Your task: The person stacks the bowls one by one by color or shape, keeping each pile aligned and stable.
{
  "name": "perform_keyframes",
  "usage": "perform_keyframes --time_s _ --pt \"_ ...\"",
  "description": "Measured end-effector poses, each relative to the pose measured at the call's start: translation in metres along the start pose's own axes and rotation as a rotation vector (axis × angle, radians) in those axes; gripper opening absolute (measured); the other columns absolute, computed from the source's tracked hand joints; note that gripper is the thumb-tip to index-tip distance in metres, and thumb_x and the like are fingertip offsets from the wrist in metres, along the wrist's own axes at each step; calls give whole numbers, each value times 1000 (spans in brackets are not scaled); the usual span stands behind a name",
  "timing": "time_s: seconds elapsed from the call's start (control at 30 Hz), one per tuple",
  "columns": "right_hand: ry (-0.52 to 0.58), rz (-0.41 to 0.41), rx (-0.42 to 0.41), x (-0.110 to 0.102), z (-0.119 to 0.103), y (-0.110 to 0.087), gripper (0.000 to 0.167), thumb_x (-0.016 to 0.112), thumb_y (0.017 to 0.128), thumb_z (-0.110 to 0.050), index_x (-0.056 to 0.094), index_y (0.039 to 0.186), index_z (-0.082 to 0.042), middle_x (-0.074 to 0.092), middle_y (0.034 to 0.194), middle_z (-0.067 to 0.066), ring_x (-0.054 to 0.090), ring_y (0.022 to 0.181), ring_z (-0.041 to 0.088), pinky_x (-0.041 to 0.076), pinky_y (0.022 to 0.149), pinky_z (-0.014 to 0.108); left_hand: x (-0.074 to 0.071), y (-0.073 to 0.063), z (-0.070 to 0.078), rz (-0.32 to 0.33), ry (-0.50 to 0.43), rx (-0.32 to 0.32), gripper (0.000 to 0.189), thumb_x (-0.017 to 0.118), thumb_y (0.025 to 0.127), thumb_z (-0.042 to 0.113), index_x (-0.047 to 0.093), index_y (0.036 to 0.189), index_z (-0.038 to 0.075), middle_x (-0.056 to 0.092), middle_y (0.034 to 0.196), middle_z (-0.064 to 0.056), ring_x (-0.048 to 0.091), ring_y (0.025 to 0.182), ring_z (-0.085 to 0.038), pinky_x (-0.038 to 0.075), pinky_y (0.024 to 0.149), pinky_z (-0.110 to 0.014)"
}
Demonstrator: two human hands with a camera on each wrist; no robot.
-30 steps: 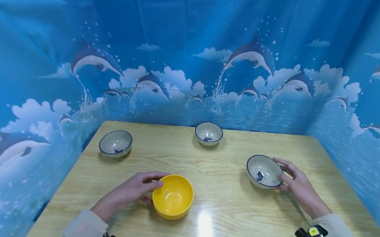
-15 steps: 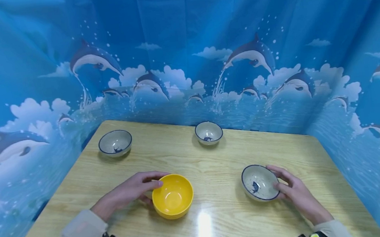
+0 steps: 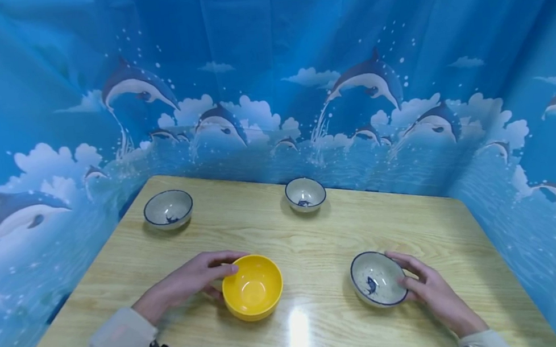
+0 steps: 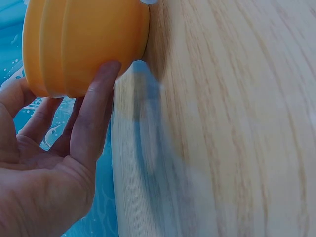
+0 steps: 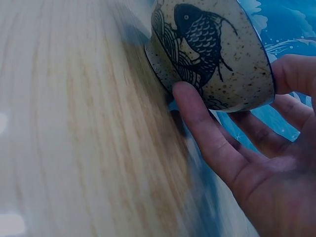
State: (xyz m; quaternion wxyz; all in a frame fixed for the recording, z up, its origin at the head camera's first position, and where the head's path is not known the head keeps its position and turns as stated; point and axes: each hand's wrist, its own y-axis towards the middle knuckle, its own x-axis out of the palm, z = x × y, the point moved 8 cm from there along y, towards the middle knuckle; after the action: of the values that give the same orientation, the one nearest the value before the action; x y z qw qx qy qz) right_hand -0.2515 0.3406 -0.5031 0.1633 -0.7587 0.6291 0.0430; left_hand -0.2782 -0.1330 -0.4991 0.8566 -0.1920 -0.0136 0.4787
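My left hand grips a yellow bowl by its left side, the thumb over the rim and the other fingers against the outer wall, as the left wrist view shows. My right hand holds a speckled white bowl with a dark blue rim, thumb at the rim and fingers along its right side. A dark fish drawing on the outside of this patterned bowl shows in the right wrist view. Its foot is near the tabletop; whether it touches cannot be told.
Two similar blue-rimmed bowls stand at the back of the wooden table: one bowl at the far left, a smaller bowl near the middle. A blue dolphin-print curtain encloses the table's back and sides.
My right hand has brought the patterned bowl nearer to me and slightly left. My left hand and the yellow bowl have stayed in place.
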Motion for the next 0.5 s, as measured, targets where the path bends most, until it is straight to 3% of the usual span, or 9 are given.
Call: perform_keyframes --time_s 0.5 --pt "17 -44 -6 6 2 -4 63 60 110 -10 38 168 -9 34 170 25 67 123 6 66 98 36 1 0 -1 -1 0 -8 59 66 108 45 56 160 18 50 167 -17 68 121 -24 67 88 -42"
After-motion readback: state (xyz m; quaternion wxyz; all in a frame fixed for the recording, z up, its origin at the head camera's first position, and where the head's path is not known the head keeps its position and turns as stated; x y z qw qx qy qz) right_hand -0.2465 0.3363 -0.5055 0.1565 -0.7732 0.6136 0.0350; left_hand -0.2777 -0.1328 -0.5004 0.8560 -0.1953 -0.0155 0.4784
